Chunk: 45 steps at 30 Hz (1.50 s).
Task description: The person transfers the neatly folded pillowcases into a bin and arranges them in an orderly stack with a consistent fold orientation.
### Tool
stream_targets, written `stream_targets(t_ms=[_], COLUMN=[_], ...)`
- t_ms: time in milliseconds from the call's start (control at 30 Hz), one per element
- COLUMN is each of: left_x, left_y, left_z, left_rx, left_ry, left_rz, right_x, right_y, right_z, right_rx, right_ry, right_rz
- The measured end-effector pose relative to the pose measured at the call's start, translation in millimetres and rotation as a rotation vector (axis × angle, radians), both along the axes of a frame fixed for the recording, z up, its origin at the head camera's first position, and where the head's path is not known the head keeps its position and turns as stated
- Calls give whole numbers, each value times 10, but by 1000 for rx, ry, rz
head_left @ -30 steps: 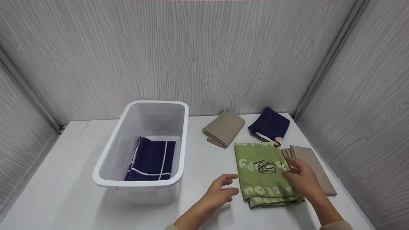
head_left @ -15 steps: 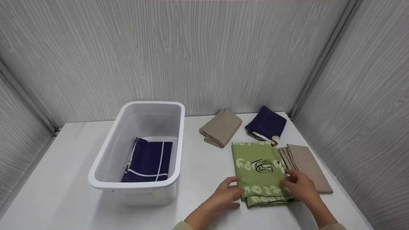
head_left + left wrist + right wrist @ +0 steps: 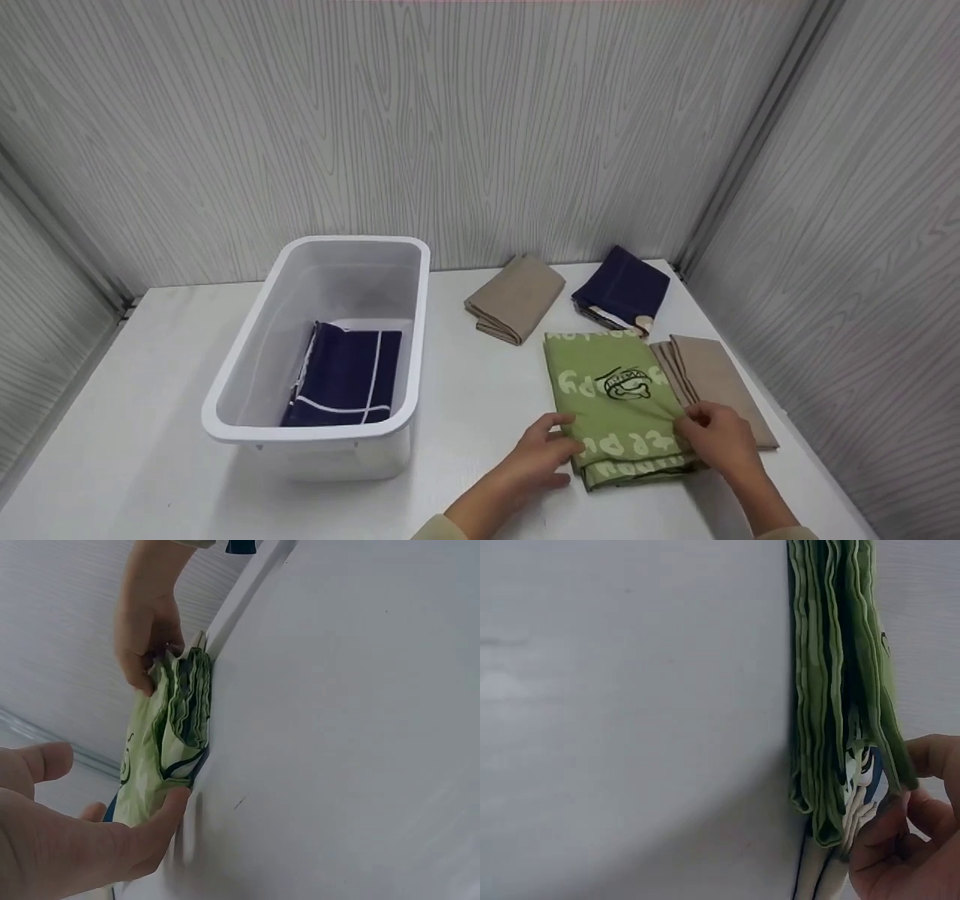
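A folded green cloth with pale lettering and a black bone print lies at the table's right front. My right hand pinches the top layer at its right edge; in the right wrist view, thumb and fingers hold that layer lifted off the stacked folds. At the cloth's left edge, my left hand rests with spread fingers touching the side. The left wrist view shows a fingertip of the left hand against the layered folds of the green cloth, thumb held apart.
A white plastic bin stands left, with a folded navy cloth inside. Behind the green cloth lie a folded beige cloth and a navy one. Another beige cloth lies to its right, partly beneath or against it.
My right hand has slid down the cloth's right edge and now pinches its top layer, creasing it. My left hand has come in to touch the left edge. The view has shifted slightly.
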<state>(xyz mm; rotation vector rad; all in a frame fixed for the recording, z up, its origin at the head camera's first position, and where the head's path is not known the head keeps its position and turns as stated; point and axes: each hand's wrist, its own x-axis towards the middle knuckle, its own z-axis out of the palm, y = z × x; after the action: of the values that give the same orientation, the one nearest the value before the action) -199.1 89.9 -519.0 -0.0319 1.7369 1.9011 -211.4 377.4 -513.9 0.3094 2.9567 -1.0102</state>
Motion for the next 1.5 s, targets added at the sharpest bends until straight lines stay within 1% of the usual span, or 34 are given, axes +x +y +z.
stream_targets(t_ms=[67, 133, 233, 300, 367, 500, 567, 633, 700, 800, 933, 1033, 1067, 1133, 1200, 1333, 1433, 1500], left_x=[-12, -19, -32, -39, -46, -74, -98, -122, -143, -164, -184, -197, -202, -207, -212, -225, -233, -239], left_y=[25, 47, 67, 67, 58, 5, -36, -80, -119, -155, -170, -179, -186, -208, -235, -294, -330, -350], left_z=[11, 16, 17, 6, -14, -46, -54, -64, -77, -102, -121, -131, -134, -143, -150, -158, -150, -140], left_rx=[-15, -5, 45, 87, 113, 106, 88, 103, 126, 184, 206, 191, 188, 176, 159, 110, 91, 79], left_ry=[2, -5, -27, -38, -41, -34, -29, -34, -40, -52, -18, 28, 36, 48, 47, 55, 66, 78], left_rz=[5, 11, 33, 49, 67, 96, 100, 101, 100, 98, 91, 87, 87, 84, 83, 69, 53, 49], right_x=[9, 11, 8, 0, 4, 2, -5, -21, -33, -43, -77, -115, -125, -138, -138, -126, -132, -145], right_y=[-12, -36, -84, -110, -135, -189, -222, -253, -285, -319, -348, -379, -391, -417, -439, -452, -448, -452], right_z=[-35, -73, -102, -105, -106, -99, -93, -88, -81, -69, -60, -65, -68, -76, -87, -106, -121, -127], right_rx=[52, 101, 119, 102, 44, -124, -204, -266, -304, -324, -399, -502, -543, -588, -619, -621, -664, -704], right_ry=[4, 24, 39, 42, 18, -52, -88, -107, -120, -125, -121, -114, -117, -120, -137, -128, -114, -122], right_rz=[15, 34, 45, 50, 46, 30, 20, 19, 22, 30, 9, -16, -19, -18, -21, 21, 47, 46])
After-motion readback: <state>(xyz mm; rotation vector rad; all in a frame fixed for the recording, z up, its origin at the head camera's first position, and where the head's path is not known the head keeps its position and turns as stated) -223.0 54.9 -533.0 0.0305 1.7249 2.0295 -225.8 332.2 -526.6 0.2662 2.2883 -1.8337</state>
